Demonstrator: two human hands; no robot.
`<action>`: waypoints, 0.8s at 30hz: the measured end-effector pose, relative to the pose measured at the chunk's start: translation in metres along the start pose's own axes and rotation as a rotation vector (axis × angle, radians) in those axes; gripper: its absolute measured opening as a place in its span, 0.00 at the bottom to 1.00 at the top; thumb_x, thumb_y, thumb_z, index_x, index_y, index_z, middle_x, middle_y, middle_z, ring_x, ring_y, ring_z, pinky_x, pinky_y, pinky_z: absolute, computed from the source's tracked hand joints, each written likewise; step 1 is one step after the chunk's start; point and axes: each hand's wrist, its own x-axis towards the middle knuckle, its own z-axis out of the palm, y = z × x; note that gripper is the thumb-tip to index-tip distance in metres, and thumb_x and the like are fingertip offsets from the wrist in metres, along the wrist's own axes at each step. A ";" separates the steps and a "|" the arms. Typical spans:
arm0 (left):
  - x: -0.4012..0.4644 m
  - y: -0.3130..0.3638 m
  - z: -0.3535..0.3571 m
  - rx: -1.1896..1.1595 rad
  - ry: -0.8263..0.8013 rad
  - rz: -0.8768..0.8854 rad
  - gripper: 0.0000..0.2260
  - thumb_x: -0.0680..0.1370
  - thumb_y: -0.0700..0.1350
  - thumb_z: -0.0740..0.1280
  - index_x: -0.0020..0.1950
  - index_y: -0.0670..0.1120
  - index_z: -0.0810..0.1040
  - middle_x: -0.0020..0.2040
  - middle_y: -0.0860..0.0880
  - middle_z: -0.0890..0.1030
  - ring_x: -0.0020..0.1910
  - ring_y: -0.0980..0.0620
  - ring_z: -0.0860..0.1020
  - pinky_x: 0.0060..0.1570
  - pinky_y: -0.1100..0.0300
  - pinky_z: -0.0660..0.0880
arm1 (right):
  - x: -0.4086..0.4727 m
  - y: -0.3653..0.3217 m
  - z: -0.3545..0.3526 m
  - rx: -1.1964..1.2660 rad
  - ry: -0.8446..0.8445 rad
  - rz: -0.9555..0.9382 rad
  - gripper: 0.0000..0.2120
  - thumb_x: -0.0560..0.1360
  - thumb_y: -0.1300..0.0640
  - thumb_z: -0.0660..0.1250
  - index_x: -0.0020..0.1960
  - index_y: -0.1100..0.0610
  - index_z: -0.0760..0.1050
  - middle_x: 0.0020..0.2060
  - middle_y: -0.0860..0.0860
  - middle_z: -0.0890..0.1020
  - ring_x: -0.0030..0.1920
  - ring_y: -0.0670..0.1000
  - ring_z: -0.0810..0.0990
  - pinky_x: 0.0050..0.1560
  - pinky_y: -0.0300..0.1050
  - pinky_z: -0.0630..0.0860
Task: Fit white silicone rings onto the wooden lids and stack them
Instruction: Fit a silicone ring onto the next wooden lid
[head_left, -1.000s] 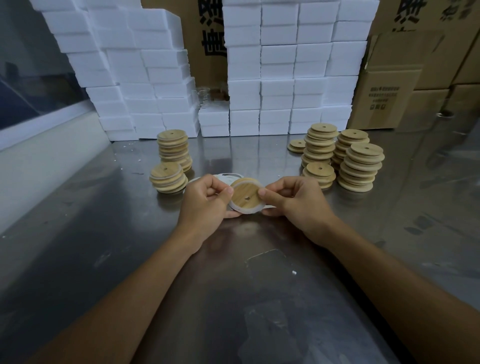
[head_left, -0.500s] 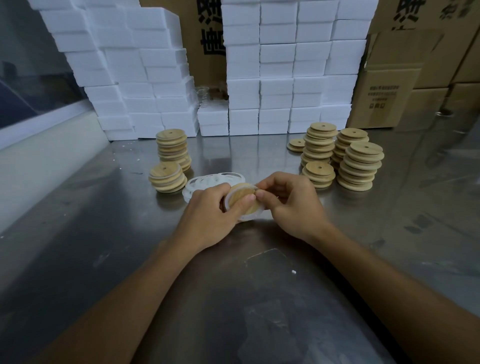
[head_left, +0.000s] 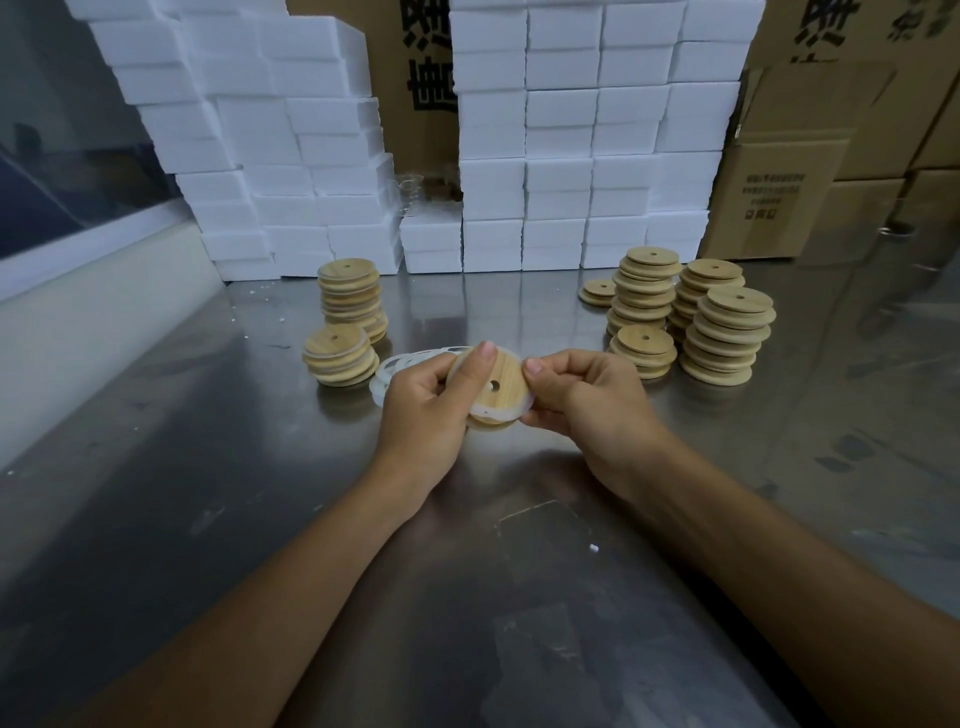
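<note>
Both hands, left hand (head_left: 423, 402) and right hand (head_left: 584, 397), are pinching a lid (head_left: 493, 387), working the ring (head_left: 506, 413) on; probably needs seating all round before stacking.

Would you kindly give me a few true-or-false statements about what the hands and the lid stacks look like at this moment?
1. Both hands hold one wooden lid above the table. True: the left hand and right hand grip it from either side.
2. The held lid has no hole. False: a small hole shows near its centre.
3. Loose white rings lie behind the left hand. True.
4. Lid stacks stand only to the right. False: two stacks also stand on the left.
5. White foam blocks are piled at the back. True.
</note>
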 end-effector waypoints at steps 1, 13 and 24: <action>0.000 -0.001 0.000 -0.001 0.009 -0.015 0.23 0.78 0.55 0.67 0.41 0.34 0.78 0.25 0.56 0.70 0.26 0.58 0.68 0.27 0.64 0.65 | -0.001 0.000 0.001 -0.007 0.008 0.003 0.07 0.78 0.61 0.67 0.44 0.64 0.79 0.37 0.58 0.85 0.38 0.50 0.85 0.38 0.40 0.81; -0.004 0.001 0.005 0.126 -0.141 0.019 0.10 0.74 0.50 0.73 0.38 0.45 0.81 0.28 0.53 0.79 0.28 0.59 0.74 0.28 0.61 0.73 | -0.004 0.011 0.012 -0.301 0.178 -0.212 0.08 0.82 0.63 0.60 0.45 0.58 0.73 0.38 0.53 0.80 0.39 0.51 0.80 0.35 0.45 0.79; -0.011 0.011 0.004 0.292 -0.216 0.130 0.18 0.74 0.58 0.63 0.41 0.44 0.82 0.36 0.45 0.82 0.38 0.47 0.80 0.43 0.45 0.77 | -0.005 -0.001 0.001 -0.130 -0.050 -0.196 0.09 0.79 0.59 0.66 0.44 0.65 0.76 0.34 0.56 0.82 0.34 0.50 0.81 0.36 0.43 0.80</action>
